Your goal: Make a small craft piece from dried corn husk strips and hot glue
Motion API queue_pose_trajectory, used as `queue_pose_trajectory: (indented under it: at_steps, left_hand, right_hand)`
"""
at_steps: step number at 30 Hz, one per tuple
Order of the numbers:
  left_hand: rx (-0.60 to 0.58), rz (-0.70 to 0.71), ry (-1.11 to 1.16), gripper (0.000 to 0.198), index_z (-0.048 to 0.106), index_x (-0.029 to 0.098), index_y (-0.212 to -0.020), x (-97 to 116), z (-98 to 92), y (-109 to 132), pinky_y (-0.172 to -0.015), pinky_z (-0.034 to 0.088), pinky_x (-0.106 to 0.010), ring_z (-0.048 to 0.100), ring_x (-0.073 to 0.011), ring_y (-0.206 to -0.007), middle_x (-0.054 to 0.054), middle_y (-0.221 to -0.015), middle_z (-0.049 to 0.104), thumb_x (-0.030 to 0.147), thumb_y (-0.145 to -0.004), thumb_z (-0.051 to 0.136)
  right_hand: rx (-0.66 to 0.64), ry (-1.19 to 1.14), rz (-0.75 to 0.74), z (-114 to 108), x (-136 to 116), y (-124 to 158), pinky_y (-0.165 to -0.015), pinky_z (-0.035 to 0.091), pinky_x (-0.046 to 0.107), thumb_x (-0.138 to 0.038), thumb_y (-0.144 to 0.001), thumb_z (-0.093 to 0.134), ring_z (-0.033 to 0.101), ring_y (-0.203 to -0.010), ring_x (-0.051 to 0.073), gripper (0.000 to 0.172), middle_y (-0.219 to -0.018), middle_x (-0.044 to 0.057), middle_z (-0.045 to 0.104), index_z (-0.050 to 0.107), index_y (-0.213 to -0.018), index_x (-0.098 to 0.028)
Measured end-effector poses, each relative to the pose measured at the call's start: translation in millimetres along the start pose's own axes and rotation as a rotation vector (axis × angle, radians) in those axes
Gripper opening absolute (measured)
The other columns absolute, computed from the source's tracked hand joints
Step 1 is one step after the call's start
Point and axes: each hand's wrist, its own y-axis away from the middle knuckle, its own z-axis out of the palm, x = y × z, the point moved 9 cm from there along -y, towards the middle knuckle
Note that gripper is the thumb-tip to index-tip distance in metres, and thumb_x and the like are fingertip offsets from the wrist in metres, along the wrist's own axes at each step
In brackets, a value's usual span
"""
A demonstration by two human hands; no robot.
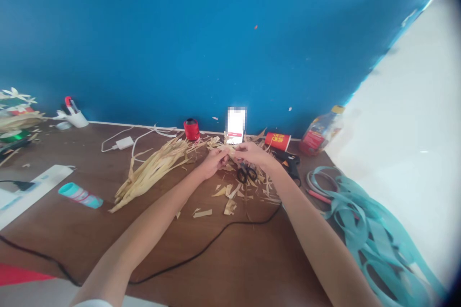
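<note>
Both hands meet over the middle of the table, fingers pinched around a small pale piece of dried corn husk (231, 151). My left hand (214, 162) grips it from the left, and my right hand (252, 153) from the right. The piece is partly hidden by the fingers. Just below my right hand lie scissors with black handles (247, 173), among cut husk scraps (230, 191). A long bundle of dried husks (153, 168) lies left of my left hand. Behind the hands, a lit phone (236, 124) leans upright against the wall.
A red ribbon roll (191, 130), a red paper cup (277, 141) lying on its side and a black glue gun (289, 162) surround the work. A bottle (321, 130) and teal ribbon (360, 220) are at right. A black cord (216, 240) crosses the table; a power strip (39, 189) lies left.
</note>
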Motion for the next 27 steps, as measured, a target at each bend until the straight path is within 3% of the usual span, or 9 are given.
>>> queue_pose_trajectory:
  at_steps: [3, 8, 11, 14, 19, 22, 27]
  left_hand:
    - [-0.016, 0.011, -0.005, 0.026, 0.059, 0.012, -0.078, 1, 0.3, 1, -0.051, 0.035, -0.015, 0.045, -0.0033, -0.052, 0.003, -0.059, 0.053, 0.032, -0.072, 0.074]
    - [-0.063, -0.01, -0.075, 0.038, 0.063, 0.011, -0.104, 2, 3.9, 5, -0.064, 0.047, -0.02, 0.06, -0.0076, -0.068, -0.007, -0.088, 0.067, 0.033, -0.074, 0.073]
    - [-0.054, -0.004, -0.061, 0.037, 0.063, 0.011, -0.101, 3, 3.1, 5, -0.064, 0.048, -0.02, 0.062, -0.0084, -0.068, -0.008, -0.087, 0.068, 0.036, -0.075, 0.072]
    - [-0.047, -0.001, -0.042, 0.034, 0.061, 0.012, -0.091, 1, 0.9, 4, -0.056, 0.045, -0.018, 0.058, -0.0072, -0.057, -0.005, -0.073, 0.066, 0.041, -0.076, 0.07]
    - [-0.082, 0.051, -0.006, 0.033, 0.058, 0.013, -0.083, 3, 2.6, 2, -0.039, 0.024, -0.017, 0.03, -0.0039, -0.034, 0.008, -0.038, 0.037, 0.046, -0.082, 0.061]
    - [-0.106, 0.052, 0.021, 0.031, 0.058, 0.014, -0.086, 4, 5.5, 1, -0.039, 0.02, -0.017, 0.028, -0.0037, -0.034, 0.009, -0.038, 0.036, 0.044, -0.08, 0.064]
    - [-0.11, 0.034, 0.066, 0.029, 0.056, 0.016, -0.085, 4, 5.5, 2, -0.044, 0.029, -0.016, 0.042, -0.0041, -0.045, 0.006, -0.054, 0.047, 0.033, -0.071, 0.074]
  right_hand:
    - [0.104, -0.059, -0.018, -11, 1, -2, -0.053, 0.042, 0.022, -0.037, -0.07, 0.069, 0.054, -0.056, 0.011, 0.024, -0.064, 0.0, 0.063, 0.063, -0.074, -0.015]
    - [0.243, -0.172, -0.033, -34, 5, 0, -0.052, 0.041, 0.022, -0.033, -0.072, 0.068, 0.052, -0.052, 0.01, 0.021, -0.063, 0.0, 0.062, 0.062, -0.081, -0.016]
    - [0.227, -0.197, 0.035, -39, 11, 1, -0.05, 0.04, 0.021, -0.03, -0.071, 0.068, 0.054, -0.053, 0.01, 0.021, -0.062, 0.0, 0.063, 0.063, -0.086, -0.016]
    - [0.247, -0.192, 0.088, -46, 17, 3, -0.047, 0.038, 0.021, -0.029, -0.071, 0.068, 0.054, -0.053, 0.011, 0.019, -0.061, 0.001, 0.063, 0.064, -0.085, -0.017]
    - [0.323, -0.223, 0.119, -61, 29, 4, -0.043, 0.035, 0.021, -0.026, -0.071, 0.068, 0.052, -0.049, 0.01, 0.016, -0.061, 0.003, 0.063, 0.063, -0.083, -0.015]
    - [0.312, -0.258, 0.125, -66, 35, 4, -0.044, 0.036, 0.02, -0.023, -0.071, 0.067, 0.051, -0.048, 0.009, 0.018, -0.06, 0.001, 0.063, 0.064, -0.086, -0.015]
    - [0.349, -0.226, 0.132, -80, 36, 9, -0.043, 0.035, 0.018, -0.026, -0.071, 0.07, 0.049, -0.046, 0.007, 0.016, -0.059, 0.0, 0.062, 0.066, -0.083, -0.016]
